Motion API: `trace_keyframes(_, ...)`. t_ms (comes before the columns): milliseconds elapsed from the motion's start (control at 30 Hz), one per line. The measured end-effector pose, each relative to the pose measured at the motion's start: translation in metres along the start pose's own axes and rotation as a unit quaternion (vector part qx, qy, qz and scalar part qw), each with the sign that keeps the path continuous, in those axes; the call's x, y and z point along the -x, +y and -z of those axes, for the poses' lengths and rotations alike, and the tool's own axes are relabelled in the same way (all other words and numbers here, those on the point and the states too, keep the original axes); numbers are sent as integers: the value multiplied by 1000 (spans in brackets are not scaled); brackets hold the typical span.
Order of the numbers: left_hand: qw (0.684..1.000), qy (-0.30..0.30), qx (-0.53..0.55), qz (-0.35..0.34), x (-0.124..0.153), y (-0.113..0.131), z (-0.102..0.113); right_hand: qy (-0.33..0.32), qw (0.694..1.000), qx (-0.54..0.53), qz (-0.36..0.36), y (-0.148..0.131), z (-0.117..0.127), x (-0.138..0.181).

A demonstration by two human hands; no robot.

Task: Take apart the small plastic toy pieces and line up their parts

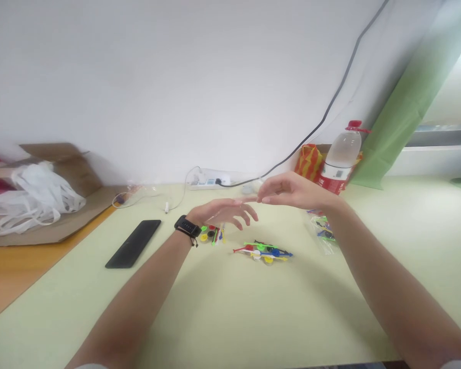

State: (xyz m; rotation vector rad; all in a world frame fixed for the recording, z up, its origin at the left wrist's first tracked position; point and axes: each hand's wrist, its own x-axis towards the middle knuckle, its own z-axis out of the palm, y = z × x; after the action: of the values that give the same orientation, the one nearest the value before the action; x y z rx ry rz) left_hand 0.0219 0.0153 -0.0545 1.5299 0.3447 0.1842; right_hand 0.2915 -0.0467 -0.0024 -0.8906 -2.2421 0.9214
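The left forearm (138, 292) and the right forearm (388, 287) are extended from the near side across the pale green table (261, 318). A pile of coloured plastic arrows and discs (268, 252) is placed on the tabletop between the forearms. The left hand (225, 211) is raised above a smaller group of coloured pieces (213, 234), left of the pile; its fingers are partly spread and loosely curled. The right hand (288, 189) is positioned beyond the pile, its fingers bent and its fingertips brought to the left hand's index finger. Whether a thin, clear item is gripped by either hand cannot be told. A clear bag of similar pieces (325, 230) is partly covered by the right forearm. A black watch (187, 226) is worn on the left wrist. A black flat device (133, 244) is laid farther left. A white power strip (210, 179) is set by the wall (176, 82), and a red-capped bottle (338, 159) is stood behind the right forearm.
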Motion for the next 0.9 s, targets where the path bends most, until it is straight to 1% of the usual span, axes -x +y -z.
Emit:
trace_keyframes(133,999,-37,-26,-1,-2,-2,-4,-98,994,-41,-4,-5,-1,2)
trace_keyframes(233,997,-46,-57,8,-6,0,-12,-195,979,-55,7,-7,-2,-1)
trace_keyframes(300,995,-54,-79,14,-9,3,-18,-241,969,-52,19,-8,-4,-2)
trace_keyframes(433,990,-82,-115,13,-15,8,-27,-257,966,-8,23,-7,-8,-2)
trace_keyframes(500,988,-85,-126,10,-16,8,-27,-266,964,6,26,-5,-8,-2)
trace_keyframes(633,988,-68,-139,6,-14,4,-20,-272,961,26,41,-2,-3,-1)
trace_keyframes(767,985,-61,-157,25,-9,2,-10,-289,956,35,41,-4,3,1)
trace_keyframes(900,985,-44,-167,14,-7,4,-9,-302,951,30,53,-6,3,0)
